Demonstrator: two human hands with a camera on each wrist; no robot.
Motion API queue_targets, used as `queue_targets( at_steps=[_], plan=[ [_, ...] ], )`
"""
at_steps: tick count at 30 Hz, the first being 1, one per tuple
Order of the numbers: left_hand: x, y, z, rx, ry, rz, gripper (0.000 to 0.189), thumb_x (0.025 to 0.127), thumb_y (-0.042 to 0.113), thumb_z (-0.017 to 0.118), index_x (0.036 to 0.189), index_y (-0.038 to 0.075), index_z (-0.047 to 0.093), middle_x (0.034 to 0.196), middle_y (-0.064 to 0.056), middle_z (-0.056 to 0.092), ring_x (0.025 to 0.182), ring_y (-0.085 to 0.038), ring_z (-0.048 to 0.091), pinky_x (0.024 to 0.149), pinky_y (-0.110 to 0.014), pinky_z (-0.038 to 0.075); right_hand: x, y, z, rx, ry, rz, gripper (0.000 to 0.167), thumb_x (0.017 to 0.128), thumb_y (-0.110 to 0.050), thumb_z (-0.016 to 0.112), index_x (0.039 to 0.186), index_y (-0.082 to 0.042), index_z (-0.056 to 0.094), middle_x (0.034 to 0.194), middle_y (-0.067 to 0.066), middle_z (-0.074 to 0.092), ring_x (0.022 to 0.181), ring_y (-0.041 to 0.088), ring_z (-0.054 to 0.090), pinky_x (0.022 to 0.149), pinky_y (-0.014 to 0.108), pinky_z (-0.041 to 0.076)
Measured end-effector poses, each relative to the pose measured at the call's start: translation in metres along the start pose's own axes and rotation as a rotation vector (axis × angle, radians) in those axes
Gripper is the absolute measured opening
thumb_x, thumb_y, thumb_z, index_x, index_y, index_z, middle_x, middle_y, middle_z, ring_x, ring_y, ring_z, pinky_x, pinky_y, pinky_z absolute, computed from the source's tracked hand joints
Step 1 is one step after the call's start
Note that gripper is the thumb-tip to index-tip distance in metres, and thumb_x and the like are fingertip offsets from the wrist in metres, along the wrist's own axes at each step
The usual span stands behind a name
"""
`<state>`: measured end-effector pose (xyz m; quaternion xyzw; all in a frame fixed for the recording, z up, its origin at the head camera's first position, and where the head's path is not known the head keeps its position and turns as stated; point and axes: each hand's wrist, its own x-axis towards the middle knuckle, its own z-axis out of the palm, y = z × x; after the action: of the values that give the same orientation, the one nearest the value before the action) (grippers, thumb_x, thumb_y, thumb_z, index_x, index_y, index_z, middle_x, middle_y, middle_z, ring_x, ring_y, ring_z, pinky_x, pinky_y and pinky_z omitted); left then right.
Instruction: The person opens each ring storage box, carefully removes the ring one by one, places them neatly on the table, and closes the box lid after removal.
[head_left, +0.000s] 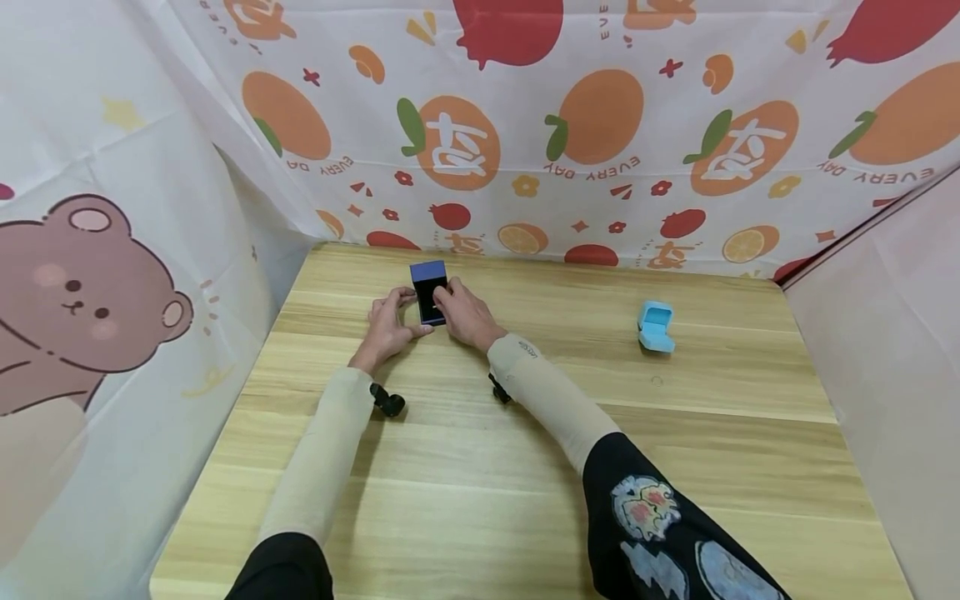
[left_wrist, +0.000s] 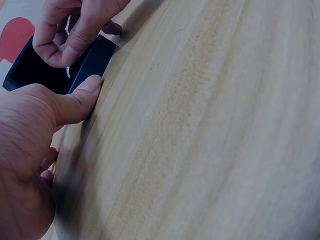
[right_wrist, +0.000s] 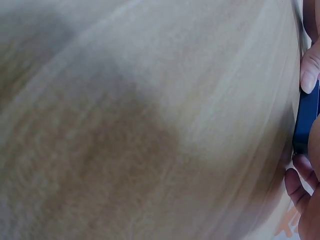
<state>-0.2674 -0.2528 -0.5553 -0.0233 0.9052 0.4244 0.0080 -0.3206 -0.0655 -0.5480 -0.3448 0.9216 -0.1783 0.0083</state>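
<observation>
A dark blue ring box (head_left: 428, 272) with a black inside stands with its lid up near the back left of the table. My left hand (head_left: 386, 330) holds this box, its thumb (left_wrist: 87, 89) against the front wall and its fingers around the left side. From the right, my right hand (head_left: 468, 317) reaches into the box. In the left wrist view its thumb and finger pinch a small ring (left_wrist: 68, 72) with a sparkling band, right over the black inside. The right wrist view catches only part of the blue box (right_wrist: 306, 120) and the hands at its edge.
A light blue ring box (head_left: 656, 327) stands with its lid up on the wooden table (head_left: 480, 500), well to the right. In front of it lies a small, faint ring-shaped thing (head_left: 657, 381). A fruit-print curtain (head_left: 525, 125) hangs along the table's back edge.
</observation>
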Motion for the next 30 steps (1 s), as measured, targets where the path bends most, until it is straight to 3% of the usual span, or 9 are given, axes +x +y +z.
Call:
queue_targets(
  at_steps=[19,30],
  plan=[
    [0.002,0.0,0.002,-0.011,0.0,0.003,0.075,0.085,0.026,0.083,0.145,0.011,0.042,0.153,-0.014,0.053,0.14,-0.037,0.026,0.119,-0.057,0.012,0.0,0.0,0.0,0.015,0.02,0.018,0.021,0.11,-0.026,0.033,0.118,-0.018,0.051,0.118,0.005,0.048,0.089,0.014,0.053,0.068,0.026,0.049],
    [0.002,-0.002,0.001,0.0,0.0,0.002,0.076,0.086,0.026,0.083,0.146,0.007,0.042,0.154,-0.016,0.052,0.141,-0.039,0.025,0.119,-0.058,0.011,-0.002,-0.001,-0.006,0.078,0.034,0.016,0.018,0.11,-0.024,0.037,0.118,-0.017,0.052,0.118,0.005,0.047,0.091,0.013,0.054,0.076,0.027,0.051]
  ],
)
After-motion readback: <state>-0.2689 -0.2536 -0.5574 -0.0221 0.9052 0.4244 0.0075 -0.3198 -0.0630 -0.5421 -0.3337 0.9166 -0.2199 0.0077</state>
